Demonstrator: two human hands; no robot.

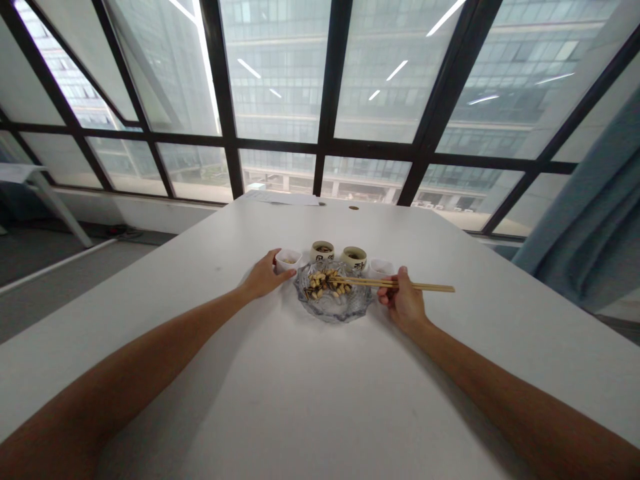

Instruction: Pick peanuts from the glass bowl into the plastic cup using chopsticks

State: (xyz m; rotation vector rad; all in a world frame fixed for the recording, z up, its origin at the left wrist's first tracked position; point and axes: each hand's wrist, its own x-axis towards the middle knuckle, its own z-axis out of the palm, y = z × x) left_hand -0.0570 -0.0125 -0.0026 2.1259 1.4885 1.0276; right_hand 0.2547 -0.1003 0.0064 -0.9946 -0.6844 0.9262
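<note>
A clear glass dish (334,308) of mixed nuts and seeds (327,283) sits mid-table. My right hand (403,303) is closed on a pair of wooden chopsticks (400,285), whose tips reach left over the nuts. My left hand (263,275) rests left of the dish, its thumb and fingers around a small white cup (289,258). Behind the dish stand two cream ceramic cups (322,251) (354,257) and another small white cup (381,268).
The white table (280,373) runs to a far edge with papers (285,197) and a round cable hole (353,208). Large black-framed windows stand behind. A blue curtain (595,220) hangs at right, another table (30,177) at far left.
</note>
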